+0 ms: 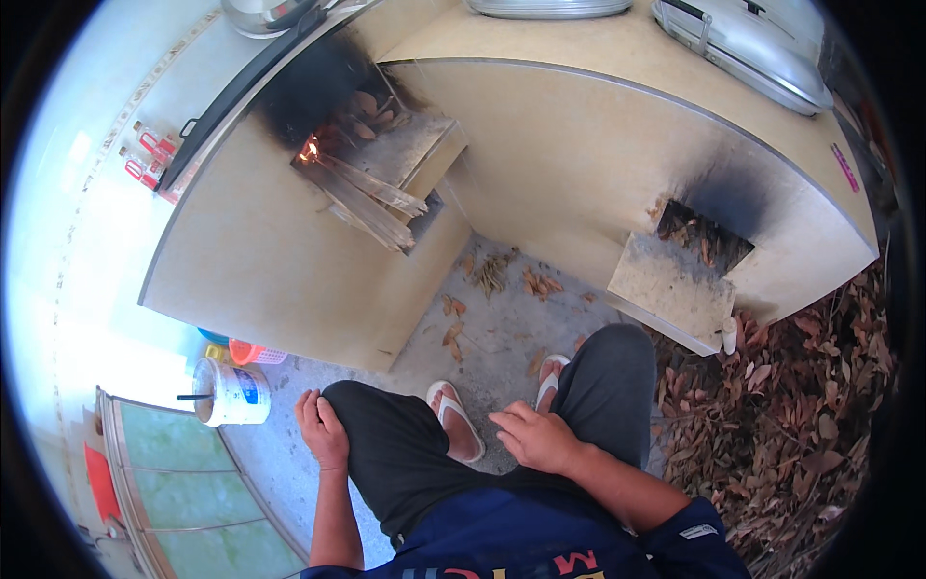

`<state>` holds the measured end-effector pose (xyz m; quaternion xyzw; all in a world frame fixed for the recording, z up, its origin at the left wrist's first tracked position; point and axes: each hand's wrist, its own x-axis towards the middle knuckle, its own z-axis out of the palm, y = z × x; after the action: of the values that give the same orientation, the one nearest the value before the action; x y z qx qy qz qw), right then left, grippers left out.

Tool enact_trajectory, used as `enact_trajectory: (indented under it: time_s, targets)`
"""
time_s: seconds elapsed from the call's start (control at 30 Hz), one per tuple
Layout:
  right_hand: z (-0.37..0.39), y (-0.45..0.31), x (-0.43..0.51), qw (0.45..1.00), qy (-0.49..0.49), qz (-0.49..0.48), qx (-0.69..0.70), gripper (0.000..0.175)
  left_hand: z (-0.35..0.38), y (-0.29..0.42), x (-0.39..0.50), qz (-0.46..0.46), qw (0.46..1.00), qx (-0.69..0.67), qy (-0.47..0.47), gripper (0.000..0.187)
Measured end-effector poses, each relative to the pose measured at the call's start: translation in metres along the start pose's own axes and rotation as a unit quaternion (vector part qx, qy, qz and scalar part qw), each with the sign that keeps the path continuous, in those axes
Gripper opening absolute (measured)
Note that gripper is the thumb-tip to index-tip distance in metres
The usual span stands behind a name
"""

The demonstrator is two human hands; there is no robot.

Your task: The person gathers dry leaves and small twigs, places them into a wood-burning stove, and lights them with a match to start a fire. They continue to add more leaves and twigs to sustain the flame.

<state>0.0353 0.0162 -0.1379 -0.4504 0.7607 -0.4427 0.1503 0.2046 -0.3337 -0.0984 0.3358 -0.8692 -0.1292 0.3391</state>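
My left hand (322, 428) rests on the outer side of my left knee, holding nothing. Between my thighs, my right hand (534, 437) hangs with its fingers slightly apart and nothing in it. Ahead to the left, split wood sticks (365, 206) lean out of a soot-blackened stove opening, a small flame (309, 150) burning at their inner ends. Dry leaves (367, 114) lie inside that opening. A second stove opening (702, 239) at the right holds dry leaves or twigs, with no flame seen; a ledge (669, 289) juts out below it.
A large heap of dry leaves (781, 412) lies at the right. Scattered leaves (539, 284) dot the floor. A white bucket (249, 396) stands at the left near an orange basket (246, 352). A lidded metal pan (752, 47) and a pink lighter-like object (845, 168) are on the stove top.
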Motion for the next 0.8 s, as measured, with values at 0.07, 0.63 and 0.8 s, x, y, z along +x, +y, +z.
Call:
enact_trajectory:
  time_s: [0.07, 0.63, 0.8]
  targets:
    - [0.002, -0.001, 0.000, 1.000, -0.007, 0.009, 0.004, 0.034, -0.001, -0.002, 0.001, 0.000, 1.000, 0.000, -0.002, 0.028]
    - [-0.024, -0.015, -0.016, 0.989, 0.140, -0.027, -0.031, 0.029, 0.020, -0.045, 0.021, 0.049, 0.993, 0.035, -0.100, 0.043]
    - [-0.069, -0.042, -0.072, 0.930, 0.341, 0.026, -0.130, 0.031, 0.030, -0.039, 0.030, 0.093, 0.990, 0.036, -0.104, 0.045]
